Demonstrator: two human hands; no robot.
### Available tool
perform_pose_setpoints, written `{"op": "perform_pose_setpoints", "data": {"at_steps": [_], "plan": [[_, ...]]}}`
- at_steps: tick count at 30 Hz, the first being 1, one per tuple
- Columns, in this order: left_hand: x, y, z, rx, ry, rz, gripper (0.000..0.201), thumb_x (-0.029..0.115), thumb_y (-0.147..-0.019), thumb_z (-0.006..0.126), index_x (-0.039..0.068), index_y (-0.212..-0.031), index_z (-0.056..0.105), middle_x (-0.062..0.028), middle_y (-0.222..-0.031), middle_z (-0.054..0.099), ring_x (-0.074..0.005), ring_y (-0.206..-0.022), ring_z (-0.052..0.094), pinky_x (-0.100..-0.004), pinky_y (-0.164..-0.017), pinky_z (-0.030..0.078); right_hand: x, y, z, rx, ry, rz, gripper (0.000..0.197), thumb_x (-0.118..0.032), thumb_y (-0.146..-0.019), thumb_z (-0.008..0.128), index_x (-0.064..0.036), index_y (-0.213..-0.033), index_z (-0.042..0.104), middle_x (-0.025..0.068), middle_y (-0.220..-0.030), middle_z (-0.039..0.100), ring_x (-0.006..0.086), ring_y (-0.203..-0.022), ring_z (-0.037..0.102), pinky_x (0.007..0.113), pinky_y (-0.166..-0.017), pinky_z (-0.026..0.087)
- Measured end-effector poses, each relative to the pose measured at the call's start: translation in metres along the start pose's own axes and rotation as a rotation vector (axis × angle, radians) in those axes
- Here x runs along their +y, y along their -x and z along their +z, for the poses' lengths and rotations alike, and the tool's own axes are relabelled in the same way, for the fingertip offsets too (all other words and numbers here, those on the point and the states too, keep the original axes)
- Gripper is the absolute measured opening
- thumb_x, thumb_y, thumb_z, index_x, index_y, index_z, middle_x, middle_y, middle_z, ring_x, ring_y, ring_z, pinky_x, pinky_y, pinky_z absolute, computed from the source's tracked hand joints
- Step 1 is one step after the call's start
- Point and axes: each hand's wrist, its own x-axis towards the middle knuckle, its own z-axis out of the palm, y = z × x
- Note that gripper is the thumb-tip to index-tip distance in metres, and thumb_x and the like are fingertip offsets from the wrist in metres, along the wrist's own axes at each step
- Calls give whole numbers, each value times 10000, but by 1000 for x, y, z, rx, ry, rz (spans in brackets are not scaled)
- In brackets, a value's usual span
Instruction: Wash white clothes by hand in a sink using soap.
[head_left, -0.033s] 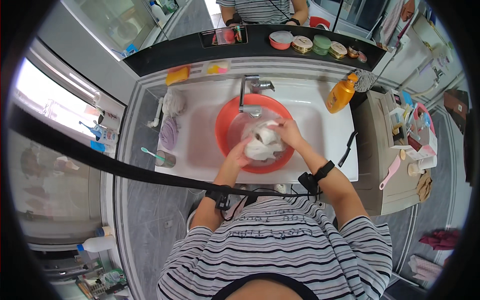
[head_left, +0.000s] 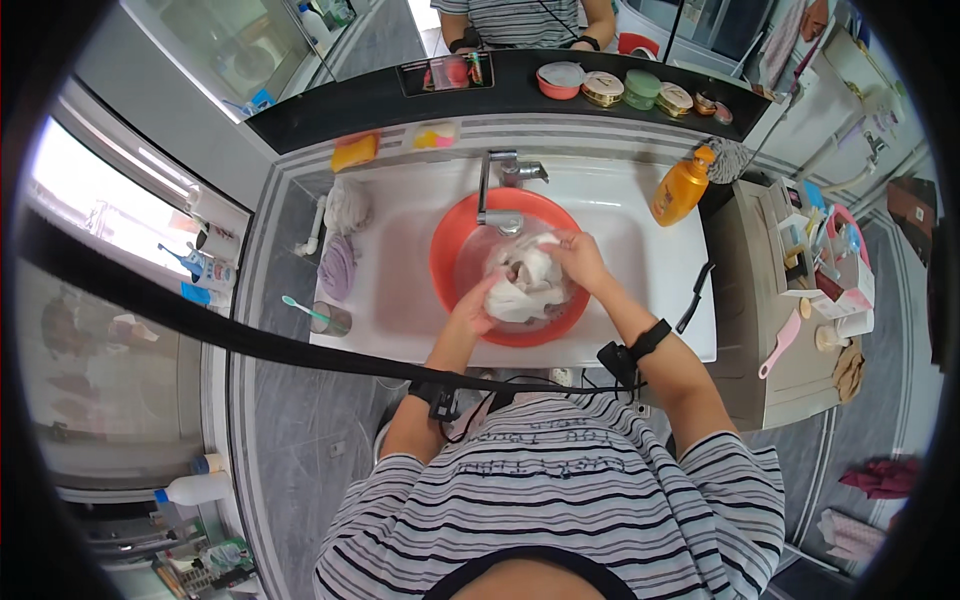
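Observation:
A white cloth (head_left: 528, 295), wet and bunched up, is held between my two hands over the orange-red basin (head_left: 447, 240). My left hand (head_left: 479, 309) grips its near left side, with the fingers partly hidden in the folds. My right hand (head_left: 582, 261) pinches its far right edge. A hollow shows in the middle of the cloth. Sudsy water lies around the cloth in the basin, which stands in the white sink (head_left: 630, 300). Just beyond the cloth, the faucet (head_left: 503, 220) reaches over the basin.
An orange pump bottle (head_left: 682, 190) stands at the sink's right rear. On the left are a lilac scrubber (head_left: 338, 268), a white mesh puff (head_left: 348, 206) and a cup (head_left: 331, 318) with a toothbrush. A black-handled item (head_left: 695, 298) lies on the right rim. A black strap crosses the view.
My right hand has shifted slightly, and its fingers now pinch the cloth's edge. The cloth's folds have spread a little around the hollow. My left hand stays nearly in place.

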Motion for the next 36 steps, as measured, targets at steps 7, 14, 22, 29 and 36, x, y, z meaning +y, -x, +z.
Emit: {"op": "perform_pose_setpoints", "data": {"at_steps": [7,14,22,29,36], "plan": [[35,22,25,185,-535,243,445,364,-852,623,13,-1121,572,-79,-1028,633,-175,-914,617,-306,-782,479,-16,-20,-34,139,-465,-127,170,-149,-872,605,-37,-999,592,-19,-823,595,69,-723,544,227,-653,446],[62,47,29,288,-653,343,362,273,-822,670,40,-1086,584,-49,-941,642,-143,-836,621,-280,-733,485,-94,-21,-61,166,-865,-233,150,-136,-893,577,-47,-1013,565,8,-883,615,84,-766,574,242,-692,471],[73,77,71,78,-558,701,308,205,-818,669,36,-1058,577,-54,-956,624,-123,-851,604,-270,-729,484,-150,3,-78,141,-1003,-403,199,-143,-904,563,-25,-1063,553,50,-989,627,116,-861,601,267,-776,491],[65,64,35,298,-630,492,283,219,-805,685,29,-1002,612,-42,-848,637,-121,-765,606,-261,-694,482,-89,-7,-64,176,-862,-162,165,-149,-890,583,-38,-1011,566,23,-918,621,95,-808,588,257,-745,482],[37,19,-62,536,-1435,817,389,311,-755,691,-23,-940,615,-157,-861,628,-301,-782,615,-368,-726,481,-21,-14,-31,164,-783,61,178,-215,-884,598,-115,-1018,537,-11,-904,603,109,-828,572,290,-732,472]]}}
